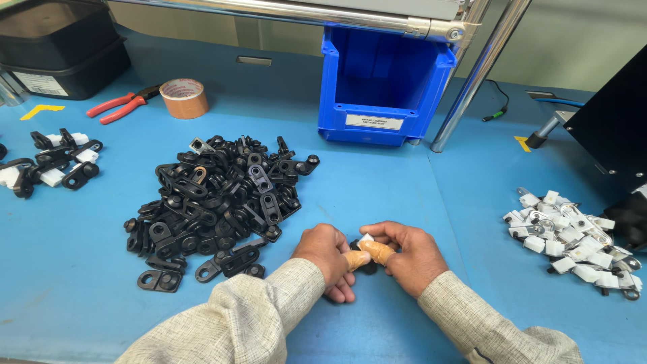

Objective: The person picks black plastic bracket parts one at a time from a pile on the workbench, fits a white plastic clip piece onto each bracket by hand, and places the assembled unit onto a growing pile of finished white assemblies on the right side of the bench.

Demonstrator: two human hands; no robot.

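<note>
Both hands, left hand (328,255) and right hand (406,254), are meeting at the table's (377,195) near edge, pinching a part (366,238) between them. Bracket pile (222,199) is lying to their left, clip pile (573,236) right. Bin (381,81) is sitting behind; tape (183,98) and pliers (121,106) far left.

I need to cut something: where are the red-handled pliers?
In the head view, the red-handled pliers lie far left on the blue table, beside the tape roll.
</note>
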